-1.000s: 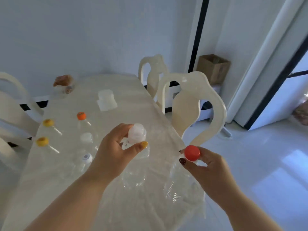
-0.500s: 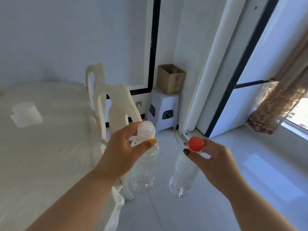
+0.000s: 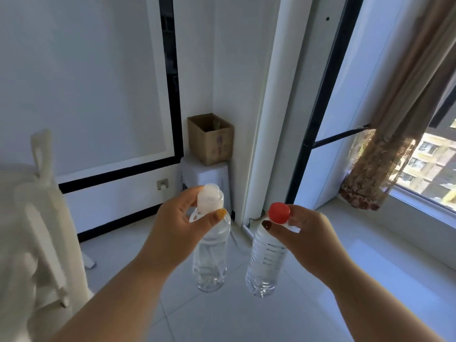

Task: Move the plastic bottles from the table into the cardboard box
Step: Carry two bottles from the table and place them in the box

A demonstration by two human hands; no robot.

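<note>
My left hand (image 3: 176, 229) grips the neck of a clear plastic bottle with a white cap (image 3: 210, 257), which hangs upright over the floor. My right hand (image 3: 304, 239) pinches a second clear bottle with a red cap (image 3: 265, 261) just under its cap, tilted slightly. The two bottles hang side by side, a little apart. The open brown cardboard box (image 3: 211, 139) stands on a white plastic stool (image 3: 206, 175) in the room's corner, beyond and above both bottles. The table is out of view.
A cream chair back (image 3: 42, 218) stands at the left edge. A white door frame (image 3: 269, 119) and black window frame rise to the right of the box. A brown curtain (image 3: 385, 154) hangs by the window sill at the right. Pale tiled floor lies below.
The view has swung right, away from the table, and closer to the corner. The box and stool now sit larger and nearer the middle. Both hands still hold their bottles the same way.
</note>
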